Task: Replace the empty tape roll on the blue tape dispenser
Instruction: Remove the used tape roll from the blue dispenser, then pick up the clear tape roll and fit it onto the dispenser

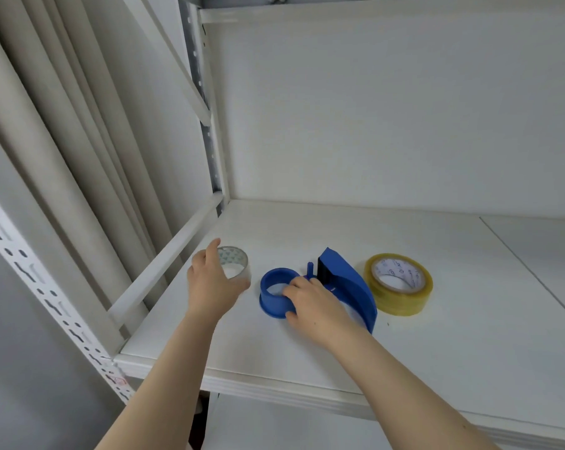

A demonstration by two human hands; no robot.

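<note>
The blue tape dispenser lies on the white shelf. Its blue round hub sits just to its left, apart from the body. My right hand rests over the gap between them, fingers curled on the hub's right rim. An almost empty clear tape roll stands at the left; my left hand is cupped around its near side, fingers touching it. A full yellowish tape roll lies flat to the right of the dispenser, untouched.
The shelf has a white back wall and a perforated metal upright with a side rail on the left. Pale curtains hang beyond the rail. A seam in the shelf board runs diagonally at the right.
</note>
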